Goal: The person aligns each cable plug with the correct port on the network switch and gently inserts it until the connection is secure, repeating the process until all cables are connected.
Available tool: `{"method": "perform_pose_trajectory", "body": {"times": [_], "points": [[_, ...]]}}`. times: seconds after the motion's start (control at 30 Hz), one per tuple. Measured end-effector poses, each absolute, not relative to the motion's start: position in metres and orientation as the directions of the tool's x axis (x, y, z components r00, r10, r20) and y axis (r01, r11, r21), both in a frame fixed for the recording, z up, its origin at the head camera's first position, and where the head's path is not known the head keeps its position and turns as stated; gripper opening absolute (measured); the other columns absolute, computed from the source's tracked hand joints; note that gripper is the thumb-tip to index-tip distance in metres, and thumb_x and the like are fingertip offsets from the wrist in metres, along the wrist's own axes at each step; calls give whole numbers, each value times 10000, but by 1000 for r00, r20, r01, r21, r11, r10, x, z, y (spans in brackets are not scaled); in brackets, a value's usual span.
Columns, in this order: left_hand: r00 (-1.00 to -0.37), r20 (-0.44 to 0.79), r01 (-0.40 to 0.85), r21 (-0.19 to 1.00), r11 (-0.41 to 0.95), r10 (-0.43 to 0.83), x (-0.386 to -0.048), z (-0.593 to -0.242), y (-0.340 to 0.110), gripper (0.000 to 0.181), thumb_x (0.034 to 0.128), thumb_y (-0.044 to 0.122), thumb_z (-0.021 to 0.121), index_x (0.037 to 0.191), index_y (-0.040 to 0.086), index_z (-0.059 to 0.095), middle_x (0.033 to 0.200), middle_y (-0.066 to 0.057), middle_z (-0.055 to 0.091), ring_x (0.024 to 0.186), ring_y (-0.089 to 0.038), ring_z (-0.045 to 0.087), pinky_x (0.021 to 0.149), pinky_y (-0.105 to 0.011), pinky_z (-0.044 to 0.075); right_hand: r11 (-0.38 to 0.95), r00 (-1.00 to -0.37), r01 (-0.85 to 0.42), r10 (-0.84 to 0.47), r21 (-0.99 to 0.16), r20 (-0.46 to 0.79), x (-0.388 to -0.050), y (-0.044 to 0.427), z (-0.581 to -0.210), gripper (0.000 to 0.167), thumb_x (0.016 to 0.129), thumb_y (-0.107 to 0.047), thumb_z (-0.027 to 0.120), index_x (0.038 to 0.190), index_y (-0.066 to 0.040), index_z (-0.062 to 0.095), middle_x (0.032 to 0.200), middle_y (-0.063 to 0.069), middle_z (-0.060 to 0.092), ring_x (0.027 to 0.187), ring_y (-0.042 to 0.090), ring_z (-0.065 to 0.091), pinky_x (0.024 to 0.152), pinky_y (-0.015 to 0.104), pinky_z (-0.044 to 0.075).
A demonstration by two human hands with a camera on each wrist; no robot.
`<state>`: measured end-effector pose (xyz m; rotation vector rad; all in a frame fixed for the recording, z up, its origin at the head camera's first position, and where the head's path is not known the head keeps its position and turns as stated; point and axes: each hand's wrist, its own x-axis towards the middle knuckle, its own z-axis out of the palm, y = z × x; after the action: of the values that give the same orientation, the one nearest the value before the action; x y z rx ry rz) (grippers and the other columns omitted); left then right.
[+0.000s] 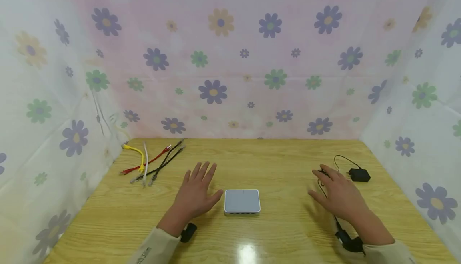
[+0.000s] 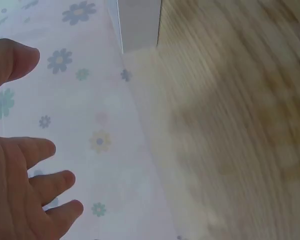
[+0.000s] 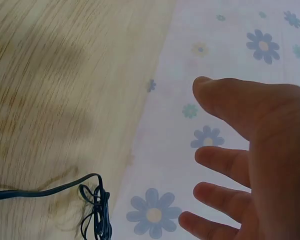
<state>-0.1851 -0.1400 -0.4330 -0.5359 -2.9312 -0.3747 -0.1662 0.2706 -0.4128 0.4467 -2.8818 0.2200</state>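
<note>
A small white network switch with a grey top [image 1: 242,201] lies mid-table, its row of ports facing the near edge. Just left of it, my left hand [image 1: 196,194] hovers with fingers spread, the thumb near the switch's side. The left wrist view shows that hand [image 2: 20,165] holding nothing, with a white side of the switch [image 2: 137,25] at the top. On the right, my right hand [image 1: 340,196] is held over a thin black cord [image 1: 336,221], fingers extended. In the right wrist view the bundled cord [image 3: 96,212] lies apart from the fingers [image 3: 222,165].
At the back left lie several short network cables: a yellow one [image 1: 141,156], a white one [image 1: 145,164], a red one [image 1: 156,158] and black ones [image 1: 167,162]. A black power adapter [image 1: 359,175] sits at the right. Flower-patterned cloth [image 1: 248,64] encloses the wooden table [image 1: 281,164].
</note>
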Motion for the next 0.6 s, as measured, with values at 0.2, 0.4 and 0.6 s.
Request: {"method": "perform_pose_trajectory", "body": {"times": [0.2, 0.4, 0.6], "points": [[-912, 134, 409, 279, 869, 387, -185, -437, -134, 764, 950, 523, 523, 1554, 152, 239, 1594, -126, 261, 1485, -369, 184, 1150, -620, 200, 938, -931, -316, -279, -142, 234, -164, 274, -412, 501, 857, -383, 720, 1242, -75, 633, 1393, 240, 483, 1144, 505, 539, 837, 597, 495], [-899, 84, 433, 298, 851, 429, -185, -439, -128, 725, 961, 480, 535, 1547, 151, 263, 1590, -131, 265, 1486, -365, 180, 1145, -618, 217, 939, -949, -289, -255, -187, 183, -159, 278, -408, 345, 833, -308, 750, 1103, -105, 675, 1318, 210, 546, 1026, 420, 619, 562, 390, 511], [-884, 73, 461, 296, 836, 462, -185, -443, -122, 704, 962, 444, 555, 1532, 123, 296, 1567, -157, 300, 1472, -388, 208, 1131, -626, 238, 939, -955, -291, -273, -184, 119, -155, 285, -409, 298, 822, -253, 757, 1084, -133, 679, 1180, 172, 642, 917, 335, 660, 543, 363, 488]]}}
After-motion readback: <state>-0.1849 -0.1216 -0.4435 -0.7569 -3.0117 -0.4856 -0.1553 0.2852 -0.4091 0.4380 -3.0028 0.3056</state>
